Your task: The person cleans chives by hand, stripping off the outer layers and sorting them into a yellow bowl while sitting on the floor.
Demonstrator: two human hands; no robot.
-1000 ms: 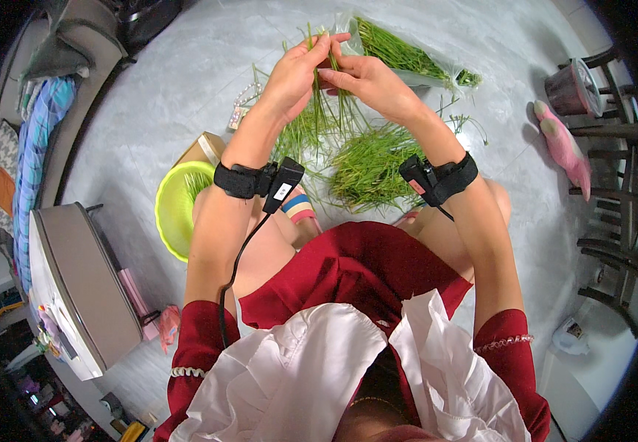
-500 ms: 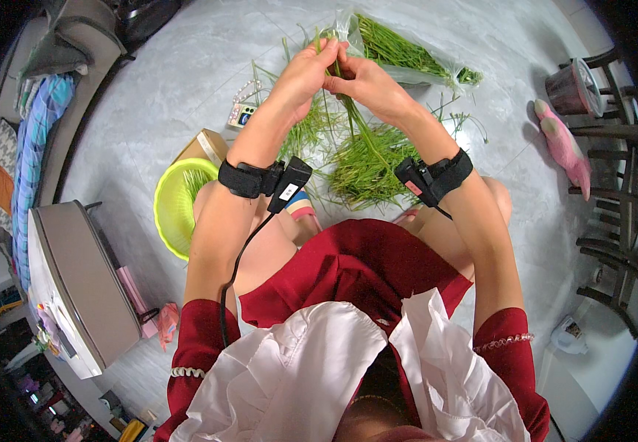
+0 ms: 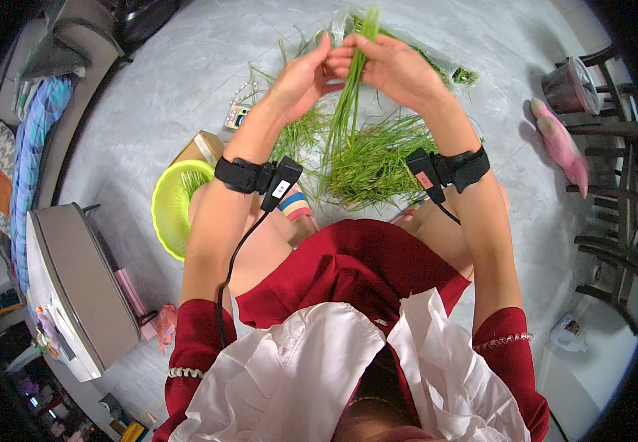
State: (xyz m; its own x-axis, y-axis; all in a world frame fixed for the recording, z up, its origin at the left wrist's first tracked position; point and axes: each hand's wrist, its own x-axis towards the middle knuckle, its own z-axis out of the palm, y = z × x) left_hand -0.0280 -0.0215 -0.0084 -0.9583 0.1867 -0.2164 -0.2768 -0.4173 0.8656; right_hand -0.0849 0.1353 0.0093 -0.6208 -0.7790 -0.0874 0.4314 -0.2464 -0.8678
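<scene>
My right hand (image 3: 396,70) grips long green stalks (image 3: 355,92) that hang downward across its fingers, their tops rising above the hand. My left hand (image 3: 300,79) is just left of them, thumb up and fingers loosely curved apart, with nothing clearly held. Below lies a heap of similar greens (image 3: 378,166), and thinner loose blades (image 3: 293,136) are strewn to its left. A clear bag of greens (image 3: 464,75) lies behind my right hand, partly hidden. A yellow-green basin (image 3: 164,206) with some greens inside stands by my left knee.
A cardboard box (image 3: 195,149) and a small device (image 3: 238,116) lie on the left. Further left are a sofa (image 3: 65,51) and grey-topped table (image 3: 76,287). On the right are dark chairs (image 3: 606,129), a bucket (image 3: 570,88) and a pink plush toy (image 3: 558,140).
The hands have separated slightly: the left has loosened and moved left, while the right has turned and shifted right, carrying the stalks up between them.
</scene>
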